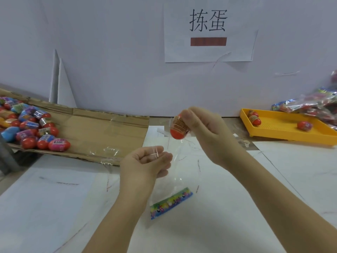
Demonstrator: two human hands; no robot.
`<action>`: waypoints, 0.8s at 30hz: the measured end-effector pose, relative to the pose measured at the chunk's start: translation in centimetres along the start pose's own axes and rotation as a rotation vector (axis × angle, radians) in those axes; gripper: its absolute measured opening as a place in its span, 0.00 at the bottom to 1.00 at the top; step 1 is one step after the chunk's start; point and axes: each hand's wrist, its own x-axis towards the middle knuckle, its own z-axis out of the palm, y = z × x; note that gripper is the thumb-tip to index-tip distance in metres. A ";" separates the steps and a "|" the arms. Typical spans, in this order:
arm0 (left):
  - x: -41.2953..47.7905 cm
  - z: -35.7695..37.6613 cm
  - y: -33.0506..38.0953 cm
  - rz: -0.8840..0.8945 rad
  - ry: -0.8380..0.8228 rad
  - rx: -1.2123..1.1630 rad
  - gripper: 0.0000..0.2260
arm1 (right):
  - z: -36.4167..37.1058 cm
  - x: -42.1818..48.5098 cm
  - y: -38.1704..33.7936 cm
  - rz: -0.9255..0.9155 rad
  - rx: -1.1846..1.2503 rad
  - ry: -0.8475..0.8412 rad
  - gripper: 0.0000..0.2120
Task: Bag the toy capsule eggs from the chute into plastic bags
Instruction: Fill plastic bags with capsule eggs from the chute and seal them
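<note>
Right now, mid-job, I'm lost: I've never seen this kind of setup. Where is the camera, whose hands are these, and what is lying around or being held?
There is no machine: one camera worn on a person's head looks down at their bare hands. The left hand pinches a clear plastic bag with a colourful strip at its bottom. The right hand holds a red capsule egg at the bag's mouth. On the left, a cardboard chute carries a pile of eggs. On the right, a yellow tray holds three more eggs, with filled bags behind it.
</note>
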 end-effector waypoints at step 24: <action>0.0 -0.9 1.8 0.047 -0.397 -0.025 0.32 | -2.5 0.0 -1.6 0.184 0.776 -0.305 0.25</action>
